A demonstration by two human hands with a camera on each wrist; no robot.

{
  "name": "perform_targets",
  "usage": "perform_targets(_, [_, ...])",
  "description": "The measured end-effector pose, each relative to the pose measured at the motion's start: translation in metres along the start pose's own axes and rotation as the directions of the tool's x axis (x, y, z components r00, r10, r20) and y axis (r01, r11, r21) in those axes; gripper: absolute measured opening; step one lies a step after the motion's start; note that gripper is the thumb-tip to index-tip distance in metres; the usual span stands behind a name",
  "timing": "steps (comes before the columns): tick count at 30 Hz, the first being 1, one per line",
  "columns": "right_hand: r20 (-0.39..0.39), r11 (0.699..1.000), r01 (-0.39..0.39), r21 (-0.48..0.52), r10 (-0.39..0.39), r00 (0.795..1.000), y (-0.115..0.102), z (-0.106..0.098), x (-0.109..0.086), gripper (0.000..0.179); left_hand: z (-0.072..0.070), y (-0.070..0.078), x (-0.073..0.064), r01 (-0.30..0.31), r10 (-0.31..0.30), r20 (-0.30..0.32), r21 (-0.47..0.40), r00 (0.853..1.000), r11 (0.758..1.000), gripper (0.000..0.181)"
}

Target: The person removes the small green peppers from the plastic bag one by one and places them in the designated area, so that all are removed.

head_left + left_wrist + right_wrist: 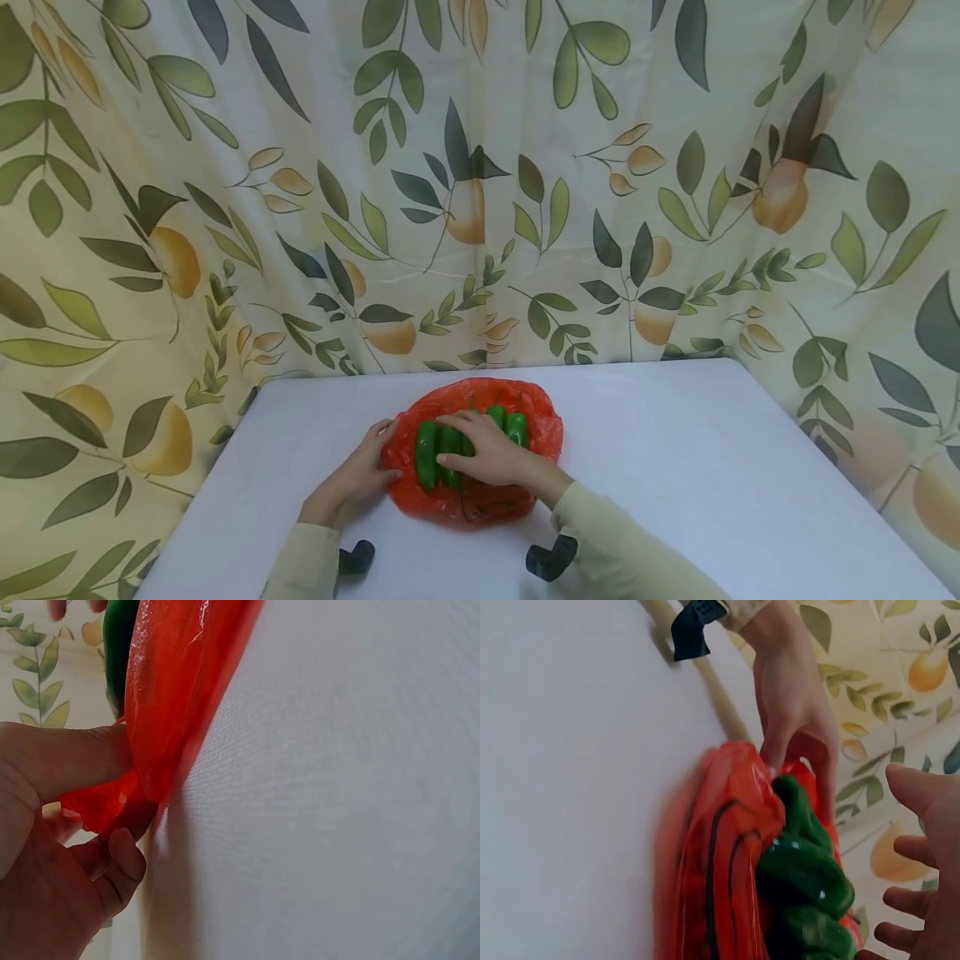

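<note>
A red plastic bag lies spread on the white table, with several green peppers side by side on it. My left hand grips the bag's left edge; in the left wrist view its thumb and curled fingers have the red film between them. Over the peppers hovers my right hand, its fingers spread and pointing left. The right wrist view shows this hand apart from the glossy peppers, holding nothing. Part of the peppers is hidden under it in the head view.
The white table stretches out on both sides of the bag. A leaf-and-fruit patterned curtain hangs behind it and along the sides. Black wrist mounts sit on both forearms.
</note>
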State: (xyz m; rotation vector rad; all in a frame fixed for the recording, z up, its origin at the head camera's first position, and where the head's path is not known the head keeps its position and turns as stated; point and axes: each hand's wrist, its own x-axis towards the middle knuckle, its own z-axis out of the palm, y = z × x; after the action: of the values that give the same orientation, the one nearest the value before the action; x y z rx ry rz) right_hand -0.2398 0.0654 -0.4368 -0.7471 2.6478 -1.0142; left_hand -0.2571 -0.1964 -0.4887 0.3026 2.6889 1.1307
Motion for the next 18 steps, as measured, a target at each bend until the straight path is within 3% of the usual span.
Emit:
perform_targets(8, [-0.023, 0.999, 0.039, -0.003, -0.039, 0.999, 0.011, -0.009, -0.004, 0.062, -0.003, 0.001, -0.002, 0.024, -0.024, -0.002, -0.03, 1.0, 0.999, 0.085])
perform_targets(18, [-0.066, 0.999, 0.028, -0.019, -0.029, 0.997, 0.027, -0.016, -0.015, 0.061, 0.0, -0.004, 0.001, -0.049, 0.049, 0.0, -0.051, 0.999, 0.997, 0.083])
